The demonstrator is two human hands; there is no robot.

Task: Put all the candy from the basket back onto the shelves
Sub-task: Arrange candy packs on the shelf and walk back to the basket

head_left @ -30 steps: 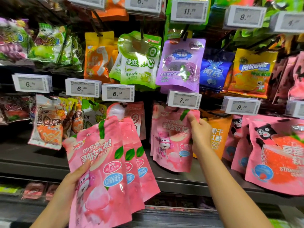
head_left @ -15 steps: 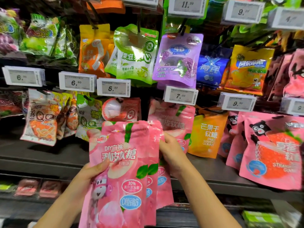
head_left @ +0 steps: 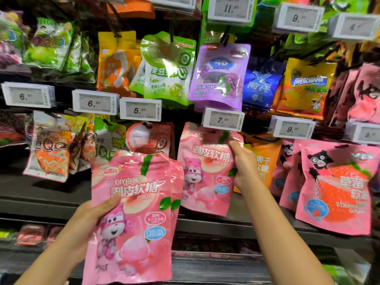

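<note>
While the left hand (head_left: 93,214) gripped a small stack of pink peach candy bags (head_left: 133,212) low in front of the shelves, thumb pressed across the front bag and fingers hidden behind, the right hand (head_left: 243,163) was raised further up and to the right, its fingers curled round the right edge of another pink peach bag (head_left: 203,171) held against the hanging row. That bag sat just below the price tag marked 7.00 (head_left: 223,119), overlapping the same kind of pink packs behind it. At least two bags showed in the left hand's stack, the rear one peeking out on the right side. An orange mango gummy bag (head_left: 265,159) hung just right of the raised hand, with pink strawberry gummy bags (head_left: 337,192) beyond it. Above, a purple grape bag (head_left: 220,77) and a green bag (head_left: 168,68) hung from pegs. A grey shelf ledge (head_left: 41,202) ran beneath the hanging packs. No basket was in view.
</note>
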